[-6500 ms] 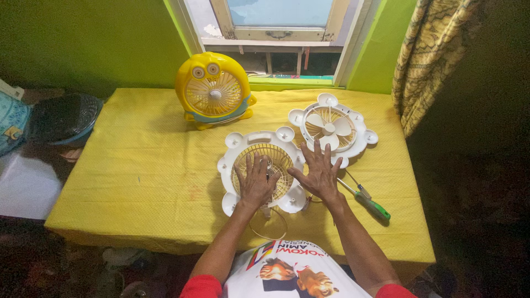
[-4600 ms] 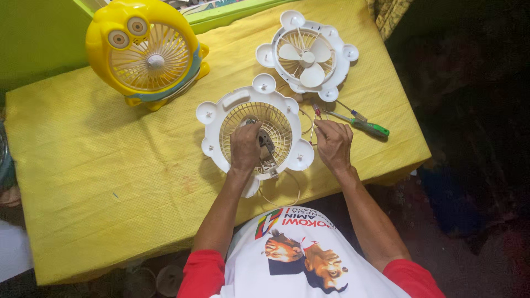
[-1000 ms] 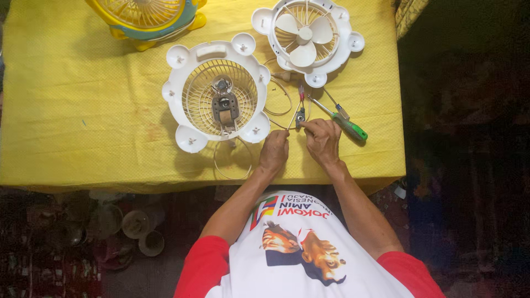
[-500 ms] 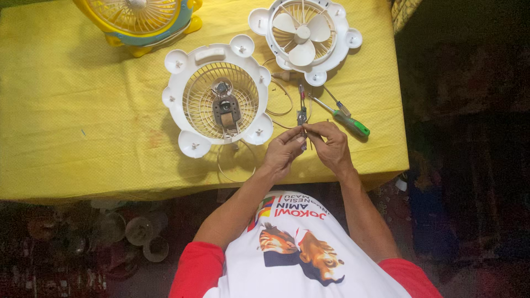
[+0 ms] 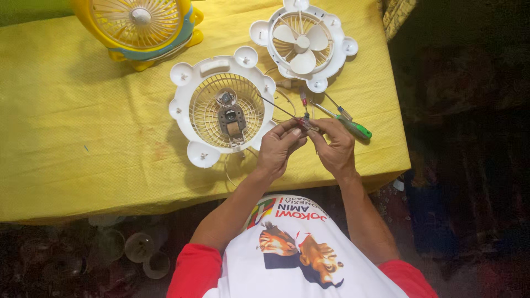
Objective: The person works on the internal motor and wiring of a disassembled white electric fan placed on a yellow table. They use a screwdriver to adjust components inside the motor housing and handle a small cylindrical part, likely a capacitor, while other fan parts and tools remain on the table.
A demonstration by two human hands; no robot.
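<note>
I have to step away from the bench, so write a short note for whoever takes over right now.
Left hand and right hand: meet at the table edge, fingertips pinching thin wires from the open fan housing.
Housing lies grille-down, small motor exposed.
Blade half sits apart behind it.
Green-handled screwdriver beside the right hand.
Done: fan opened. Left: wires, reassembly.

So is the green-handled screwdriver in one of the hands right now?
No: the green-handled screwdriver lies on the yellow tablecloth beside the right hand, while both hands pinch thin wires between them.
</note>
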